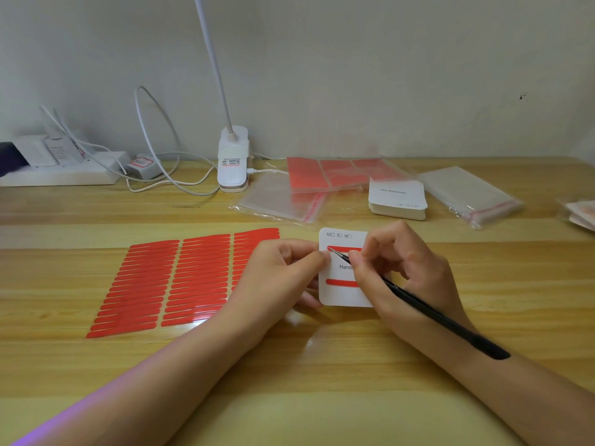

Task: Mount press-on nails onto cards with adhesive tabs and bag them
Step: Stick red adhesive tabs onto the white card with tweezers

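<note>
My left hand point(283, 272) pinches the card point(341, 294) while my right hand point(399, 262) grips tweezers point(418, 305) touching its upper red tab point(343, 249).

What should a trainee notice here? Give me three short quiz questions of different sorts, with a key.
1. True or false: the card in the left hand already carries two red adhesive strips.
2. Which tool do the right hand fingers pinch? A. scissors B. black tweezers C. a brush
3. Fill in: the big sheet of red strips lies on the table to the ___ of the card.

Key: 1 true: upper strip and lower strip. 2 B, with the tips at the upper strip. 3 left.
</note>
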Demonstrator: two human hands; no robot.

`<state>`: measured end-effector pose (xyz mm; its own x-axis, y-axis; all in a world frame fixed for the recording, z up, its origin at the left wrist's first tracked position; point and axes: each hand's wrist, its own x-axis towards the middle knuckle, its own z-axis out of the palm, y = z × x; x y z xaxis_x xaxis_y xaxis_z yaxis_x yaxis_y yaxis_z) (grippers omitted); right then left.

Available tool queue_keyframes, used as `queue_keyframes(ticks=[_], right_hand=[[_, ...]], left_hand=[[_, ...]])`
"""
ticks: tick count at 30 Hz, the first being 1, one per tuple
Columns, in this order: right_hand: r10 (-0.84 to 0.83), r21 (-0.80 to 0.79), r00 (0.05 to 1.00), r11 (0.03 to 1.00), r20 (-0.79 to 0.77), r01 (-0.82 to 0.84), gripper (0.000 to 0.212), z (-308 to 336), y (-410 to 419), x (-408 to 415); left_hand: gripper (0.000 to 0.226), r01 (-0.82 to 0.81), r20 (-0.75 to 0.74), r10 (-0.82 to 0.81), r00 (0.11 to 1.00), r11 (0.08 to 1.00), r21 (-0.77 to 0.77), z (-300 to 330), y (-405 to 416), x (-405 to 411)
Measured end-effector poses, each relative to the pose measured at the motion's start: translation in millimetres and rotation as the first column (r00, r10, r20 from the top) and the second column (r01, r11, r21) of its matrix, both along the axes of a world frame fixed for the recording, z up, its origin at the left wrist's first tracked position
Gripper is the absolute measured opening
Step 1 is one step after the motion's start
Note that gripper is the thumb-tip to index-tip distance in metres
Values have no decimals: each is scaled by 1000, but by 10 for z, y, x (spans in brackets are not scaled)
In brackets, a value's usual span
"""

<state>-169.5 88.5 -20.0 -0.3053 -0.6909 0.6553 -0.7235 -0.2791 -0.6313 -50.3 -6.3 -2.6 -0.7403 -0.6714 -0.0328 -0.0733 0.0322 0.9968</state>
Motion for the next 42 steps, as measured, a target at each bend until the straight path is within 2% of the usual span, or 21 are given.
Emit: queue_keyframes(ticks=[4,9,12,16,18,21,23,26,30,42], right_hand=[[-17,-8,1000,1000,3,17,21,-3,-4,-15],[-4,-30,1000,1000,28,5,13,11,13,7],[-50,-62,998,997,38,52,2,28,16,-3],[-264,-146,959,958,-102,248,32,58,-6,-77],[-278,-125,950,957,-142,261,33,61,-27,-91],[-191,-19,969,982,-158,190,27,59,-53,-81],[-172,31,959,983,-225,183,21,58,-67,-63],[-152,96,978,981,-143,167,13,50,-72,-41],[-116,123,992,985,-45,121,7,57,-60,-38],[-78,169,994,984,81,64,8,110,-50,11]], left_hand=[[30,-11,27,11,1000,1000,-14,-22,-9,-3],[31,-29,36,30,999,999,-19,-24,-9,5],[34,-32,25,32,999,999,19,-7,-9,-4],[41,-8,-31,10,999,997,74,28,5,-3],[42,-3,-36,5,999,998,61,26,15,-3],[41,-11,-42,12,999,1000,24,10,14,-6],[39,0,-47,0,999,1000,-1,-4,12,-4],[30,33,-41,-35,999,998,-58,-21,16,3],[31,53,-29,-57,998,988,-143,-23,21,12],[36,89,-75,-106,992,976,-200,-26,40,15]])
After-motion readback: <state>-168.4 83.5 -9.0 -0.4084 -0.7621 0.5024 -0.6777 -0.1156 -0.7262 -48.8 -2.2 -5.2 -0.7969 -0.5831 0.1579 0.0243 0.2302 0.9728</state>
